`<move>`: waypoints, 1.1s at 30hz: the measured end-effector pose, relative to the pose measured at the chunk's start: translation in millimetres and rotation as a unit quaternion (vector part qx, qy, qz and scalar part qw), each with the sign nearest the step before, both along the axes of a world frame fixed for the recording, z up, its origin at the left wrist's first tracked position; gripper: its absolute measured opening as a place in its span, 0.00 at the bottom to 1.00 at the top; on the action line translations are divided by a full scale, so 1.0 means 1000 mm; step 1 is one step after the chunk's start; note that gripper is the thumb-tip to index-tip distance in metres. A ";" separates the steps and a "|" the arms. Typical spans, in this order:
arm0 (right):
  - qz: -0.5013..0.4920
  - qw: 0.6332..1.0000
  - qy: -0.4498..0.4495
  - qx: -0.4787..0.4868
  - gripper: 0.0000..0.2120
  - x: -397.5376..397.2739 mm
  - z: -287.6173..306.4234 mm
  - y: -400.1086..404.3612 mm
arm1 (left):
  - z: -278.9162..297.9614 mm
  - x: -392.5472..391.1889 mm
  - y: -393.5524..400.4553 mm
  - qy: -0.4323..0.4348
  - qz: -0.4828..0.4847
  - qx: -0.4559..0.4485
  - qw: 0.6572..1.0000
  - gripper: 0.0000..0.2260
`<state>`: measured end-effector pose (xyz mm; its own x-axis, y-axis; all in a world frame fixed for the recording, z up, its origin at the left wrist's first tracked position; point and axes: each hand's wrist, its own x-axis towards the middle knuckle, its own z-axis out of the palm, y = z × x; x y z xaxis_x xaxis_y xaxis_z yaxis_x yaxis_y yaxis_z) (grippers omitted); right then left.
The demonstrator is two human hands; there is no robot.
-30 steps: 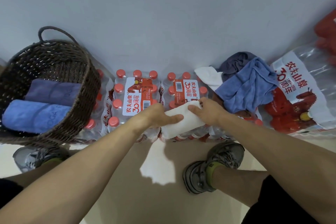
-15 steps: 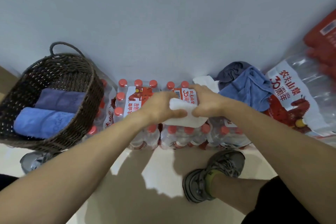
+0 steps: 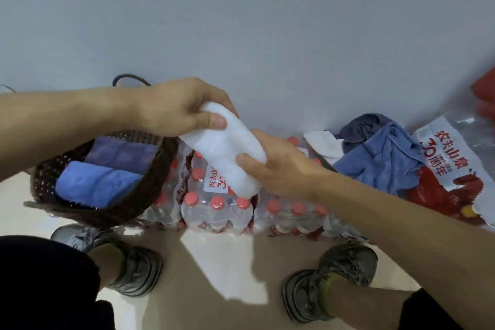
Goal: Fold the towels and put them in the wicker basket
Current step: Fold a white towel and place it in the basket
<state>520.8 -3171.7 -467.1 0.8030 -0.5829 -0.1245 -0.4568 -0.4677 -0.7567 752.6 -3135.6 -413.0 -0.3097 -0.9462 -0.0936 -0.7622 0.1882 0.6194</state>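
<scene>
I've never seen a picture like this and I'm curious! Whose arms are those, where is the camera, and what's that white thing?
The camera sits on a person's head and looks down, so you see their own arms and shoes. There is no robot here. The left hand and the right hand both grip a rolled white towel, held in the air above packs of water bottles on the floor. On the left is a brown wicker basket with two blue towels already rolled inside. On the right, a pile of unfolded towels, blue, grey and white, lies on top of the bottle packs. The job is tidying towels into the basket.
</scene>
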 end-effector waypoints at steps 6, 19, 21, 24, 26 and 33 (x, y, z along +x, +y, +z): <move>-0.042 0.999 -0.011 0.002 0.09 0.084 0.013 -0.033 | -0.025 0.086 0.015 0.118 0.150 -0.033 0.981 0.11; 0.151 0.957 0.197 -0.149 0.18 0.271 -0.028 -0.051 | -0.096 0.220 0.005 -0.077 0.262 0.052 0.960 0.11; 0.183 0.930 0.254 -0.192 0.19 0.287 -0.033 -0.054 | -0.112 0.221 0.005 -0.070 0.267 0.060 0.959 0.12; 0.224 0.892 0.320 -0.227 0.20 0.307 -0.042 -0.053 | -0.126 0.224 0.003 -0.068 0.279 0.073 0.955 0.11; 0.235 0.883 0.346 -0.213 0.20 0.317 -0.047 -0.054 | -0.134 0.225 0.003 -0.067 0.292 0.085 0.950 0.11; 0.188 0.917 0.203 -0.288 0.15 0.324 -0.051 -0.054 | -0.155 0.217 -0.001 -0.042 0.343 0.094 0.934 0.14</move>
